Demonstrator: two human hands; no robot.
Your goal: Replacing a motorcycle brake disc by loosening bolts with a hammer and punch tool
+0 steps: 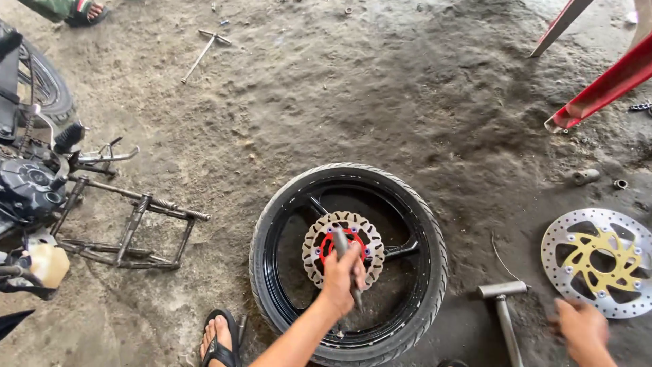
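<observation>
the black motorcycle wheel (350, 261) lies flat on the dirty concrete floor (353, 95), and everything else is placed around it. at its hub sits a wavy-edged brake disc (343, 246) with a red centre. the left hand (341, 277) is over that hub, fingers wrapped round a grey metal tool (345, 261) that stands on the disc's centre. the forearm crosses the near rim of the wheel.

right of the wheel, well apart from the tyre, the right hand (583, 329) is blurred; whether it is open or closed cannot be told. it hangs just below a second brake disc (601, 261), silver with a gold carrier, lying flat at the right edge of view. between this disc and the wheel lies a t-shaped metal tool (504, 309), its head toward the wheel's far side.

below the wheel's near-left edge a foot in a black sandal (221, 340) rests just beside the tyre. left of the wheel, with a strip of bare floor between, stands a stripped motorcycle (34, 183) with its metal stand frame (129, 228) reaching toward the wheel. a small yellowish plastic container (47, 264) hangs at its lower end.

beyond the wheel the floor runs wide and open up to a t-handle wrench (204, 51). far right of the wheel, red metal legs (601, 85) slant in from the top corner.
</observation>
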